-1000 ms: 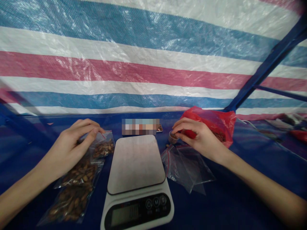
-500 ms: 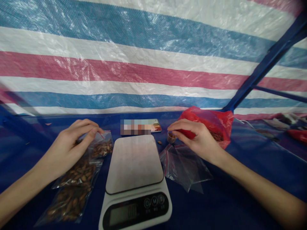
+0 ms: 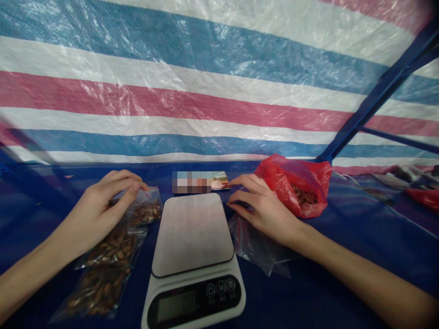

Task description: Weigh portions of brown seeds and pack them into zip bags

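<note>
Left hand (image 3: 99, 208) pinches the top edge of a zip bag of brown nuts (image 3: 147, 212), a second filled bag (image 3: 103, 278) lying below that grip. Right hand (image 3: 262, 208) lies curled over a clear zip bag (image 3: 255, 244), any held item undeterminable; red plastic bag (image 3: 295, 189) just past it; digital kitchen scale (image 3: 192, 233) between both hands, within reach of each

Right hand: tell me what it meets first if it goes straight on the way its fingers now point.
The platform of the digital kitchen scale, just beyond the fingertips of the right hand. The top finger may pass behind it toward the blurred flat device; depth is hard to judge.
</note>
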Available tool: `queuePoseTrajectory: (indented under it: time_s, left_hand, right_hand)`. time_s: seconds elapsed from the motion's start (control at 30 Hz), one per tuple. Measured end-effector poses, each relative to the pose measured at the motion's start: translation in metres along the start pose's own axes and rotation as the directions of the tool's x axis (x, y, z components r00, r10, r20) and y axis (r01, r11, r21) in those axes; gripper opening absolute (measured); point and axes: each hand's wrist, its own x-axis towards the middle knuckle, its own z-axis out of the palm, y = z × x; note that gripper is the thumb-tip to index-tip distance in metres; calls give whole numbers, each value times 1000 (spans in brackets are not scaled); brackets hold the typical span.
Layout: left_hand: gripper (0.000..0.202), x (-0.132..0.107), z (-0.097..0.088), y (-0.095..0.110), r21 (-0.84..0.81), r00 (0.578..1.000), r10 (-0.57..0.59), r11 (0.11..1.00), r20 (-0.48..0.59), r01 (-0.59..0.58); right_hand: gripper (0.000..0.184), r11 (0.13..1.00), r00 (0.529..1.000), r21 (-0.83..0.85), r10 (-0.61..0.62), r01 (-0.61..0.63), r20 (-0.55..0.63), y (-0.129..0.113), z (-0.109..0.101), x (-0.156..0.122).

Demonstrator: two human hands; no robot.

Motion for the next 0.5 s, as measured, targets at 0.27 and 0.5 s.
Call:
queuePoseTrajectory:
  time_s: [0.27, 0.5]
  left_hand:
    - [33, -1, 0, 1, -18, 1000, -18, 1000, -11, 18]
    - [34, 1, 0, 4, -5, 1000, -17, 1000, -21, 17]
  right_hand:
    - [2, 995, 980, 36, 96, -91, -172, 29, -30, -6]
    - [13, 973, 945, -6, 223, -231, -237, 58, -59, -12]
